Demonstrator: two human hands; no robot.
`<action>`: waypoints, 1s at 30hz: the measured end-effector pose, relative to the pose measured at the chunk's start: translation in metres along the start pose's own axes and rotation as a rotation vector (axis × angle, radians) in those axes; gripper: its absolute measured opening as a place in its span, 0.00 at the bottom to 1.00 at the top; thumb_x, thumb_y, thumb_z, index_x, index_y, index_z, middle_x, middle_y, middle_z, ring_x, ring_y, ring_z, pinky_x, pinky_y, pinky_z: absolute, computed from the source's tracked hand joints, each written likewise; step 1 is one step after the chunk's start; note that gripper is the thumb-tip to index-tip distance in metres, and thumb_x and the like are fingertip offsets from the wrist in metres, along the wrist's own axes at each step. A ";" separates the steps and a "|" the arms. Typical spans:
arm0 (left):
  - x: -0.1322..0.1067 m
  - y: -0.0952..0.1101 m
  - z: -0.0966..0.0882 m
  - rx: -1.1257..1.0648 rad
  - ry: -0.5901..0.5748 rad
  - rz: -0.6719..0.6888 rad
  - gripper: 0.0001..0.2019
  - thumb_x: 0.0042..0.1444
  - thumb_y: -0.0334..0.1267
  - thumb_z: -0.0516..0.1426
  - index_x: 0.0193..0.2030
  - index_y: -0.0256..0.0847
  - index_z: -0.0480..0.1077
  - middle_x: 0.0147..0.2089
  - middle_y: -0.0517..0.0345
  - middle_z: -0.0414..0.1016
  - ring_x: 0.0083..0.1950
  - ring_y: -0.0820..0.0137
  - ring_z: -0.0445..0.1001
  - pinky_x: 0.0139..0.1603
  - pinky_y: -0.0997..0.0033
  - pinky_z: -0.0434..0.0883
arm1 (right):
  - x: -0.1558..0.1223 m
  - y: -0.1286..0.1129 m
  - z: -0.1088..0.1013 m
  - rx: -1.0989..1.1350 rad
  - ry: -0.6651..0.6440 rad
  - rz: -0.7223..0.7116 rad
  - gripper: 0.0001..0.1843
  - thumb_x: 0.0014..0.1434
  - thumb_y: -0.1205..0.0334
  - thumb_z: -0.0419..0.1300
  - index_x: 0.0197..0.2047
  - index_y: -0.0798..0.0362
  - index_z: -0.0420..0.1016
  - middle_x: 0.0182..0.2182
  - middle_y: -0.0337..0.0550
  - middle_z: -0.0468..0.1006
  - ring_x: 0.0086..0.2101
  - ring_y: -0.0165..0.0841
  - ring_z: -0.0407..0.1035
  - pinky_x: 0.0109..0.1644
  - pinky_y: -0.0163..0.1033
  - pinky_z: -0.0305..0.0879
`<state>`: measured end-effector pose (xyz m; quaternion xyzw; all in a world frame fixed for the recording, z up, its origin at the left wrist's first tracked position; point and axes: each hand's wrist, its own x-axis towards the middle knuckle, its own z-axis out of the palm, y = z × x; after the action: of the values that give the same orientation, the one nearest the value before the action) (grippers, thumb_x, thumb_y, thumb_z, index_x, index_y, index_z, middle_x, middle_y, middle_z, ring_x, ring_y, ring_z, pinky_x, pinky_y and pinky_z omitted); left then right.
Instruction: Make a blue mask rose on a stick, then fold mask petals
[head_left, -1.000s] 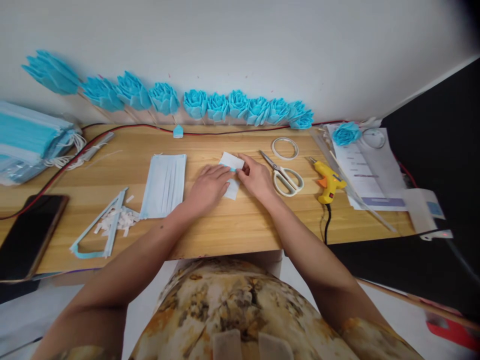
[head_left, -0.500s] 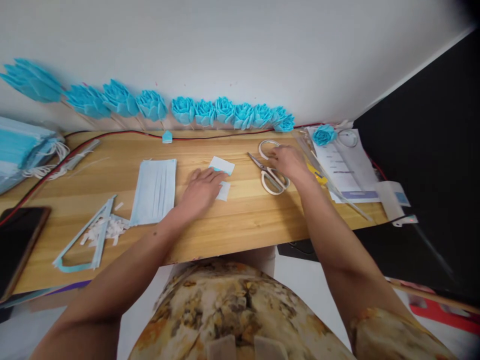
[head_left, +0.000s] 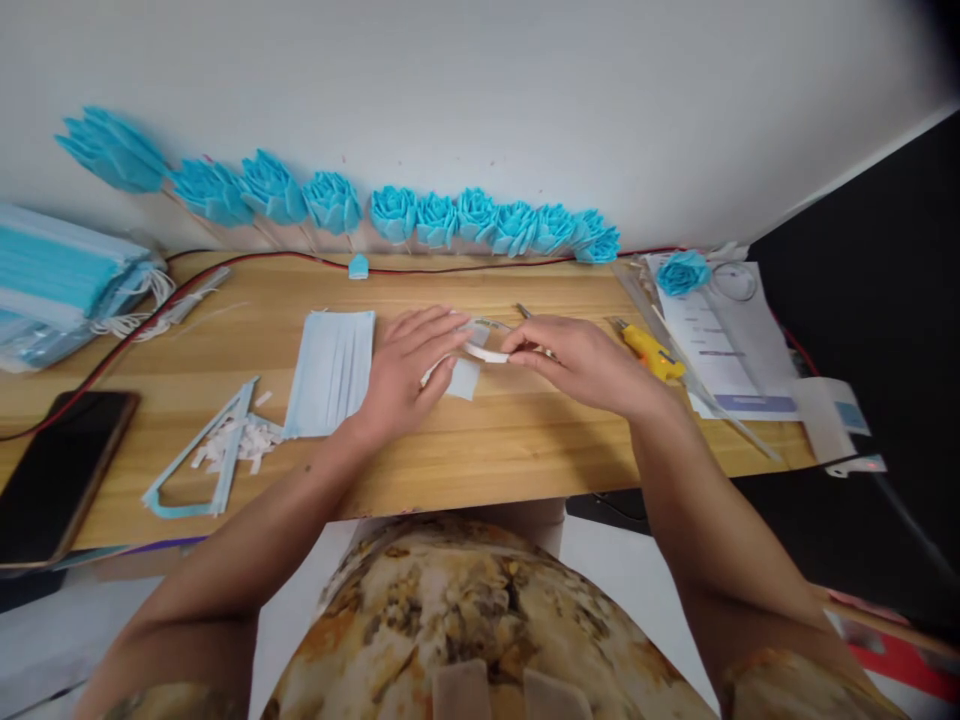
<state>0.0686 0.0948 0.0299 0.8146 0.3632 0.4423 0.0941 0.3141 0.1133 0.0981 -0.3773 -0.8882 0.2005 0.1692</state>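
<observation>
My right hand pinches the right edge of a thin white roll of tape, tilted just above the wooden table. My left hand lies with its fingers stretched out over small white cut pieces, its fingertips beside the roll. One cut piece shows below those fingers; another is partly seen through the ring. A scissors tip pokes out behind my right hand, which hides most of the scissors. Left of my left hand lies a pleated light-blue face mask.
Blue flowers on sticks lean along the wall. A yellow glue gun and papers lie at right. At left are a phone, white scraps, cut mask strips and a mask pack. A cable runs along the back.
My right hand has picked up the roll of tape from beside the scissors and brought it left to my left hand. The view has shifted slightly.
</observation>
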 end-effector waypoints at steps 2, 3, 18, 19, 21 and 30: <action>-0.001 0.000 0.002 -0.003 -0.026 0.011 0.15 0.68 0.35 0.53 0.58 0.45 0.75 0.61 0.52 0.78 0.67 0.60 0.72 0.69 0.50 0.64 | 0.001 -0.004 0.001 -0.014 0.006 -0.024 0.08 0.68 0.61 0.57 0.42 0.48 0.78 0.38 0.41 0.83 0.39 0.37 0.75 0.43 0.40 0.64; -0.002 0.000 0.002 -0.001 -0.020 0.007 0.15 0.68 0.35 0.53 0.58 0.45 0.75 0.62 0.51 0.78 0.66 0.60 0.72 0.69 0.50 0.64 | 0.001 0.001 0.000 -0.035 0.025 -0.012 0.08 0.68 0.61 0.57 0.42 0.48 0.78 0.39 0.41 0.83 0.39 0.38 0.76 0.44 0.40 0.65; -0.002 -0.007 0.003 -0.149 0.158 -0.281 0.13 0.66 0.34 0.55 0.51 0.43 0.78 0.54 0.54 0.82 0.57 0.63 0.77 0.62 0.56 0.71 | -0.001 0.106 0.015 -0.378 0.218 0.492 0.16 0.67 0.63 0.53 0.51 0.51 0.80 0.49 0.51 0.83 0.48 0.46 0.76 0.48 0.46 0.68; -0.002 -0.008 0.004 -0.185 0.174 -0.332 0.12 0.65 0.35 0.55 0.51 0.43 0.78 0.54 0.54 0.82 0.57 0.63 0.77 0.62 0.57 0.71 | 0.002 0.095 0.018 -0.324 0.224 0.456 0.16 0.67 0.63 0.53 0.51 0.50 0.80 0.49 0.50 0.83 0.48 0.46 0.76 0.48 0.46 0.68; -0.002 -0.009 0.004 -0.272 0.204 -0.448 0.11 0.65 0.37 0.56 0.49 0.43 0.78 0.52 0.54 0.83 0.56 0.63 0.78 0.62 0.58 0.71 | 0.009 0.073 0.026 -0.227 0.183 0.391 0.14 0.67 0.63 0.54 0.48 0.50 0.80 0.46 0.48 0.83 0.45 0.43 0.76 0.47 0.45 0.68; 0.000 -0.019 0.006 -0.664 0.280 -0.776 0.11 0.58 0.40 0.61 0.46 0.41 0.79 0.42 0.55 0.82 0.40 0.70 0.77 0.47 0.65 0.74 | 0.038 0.029 0.076 -0.274 0.064 0.232 0.08 0.61 0.60 0.63 0.43 0.53 0.78 0.44 0.51 0.82 0.46 0.47 0.73 0.46 0.46 0.65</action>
<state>0.0639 0.1092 0.0168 0.4799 0.4874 0.5707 0.4544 0.2726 0.1426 0.0243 -0.5026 -0.8520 0.0839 0.1201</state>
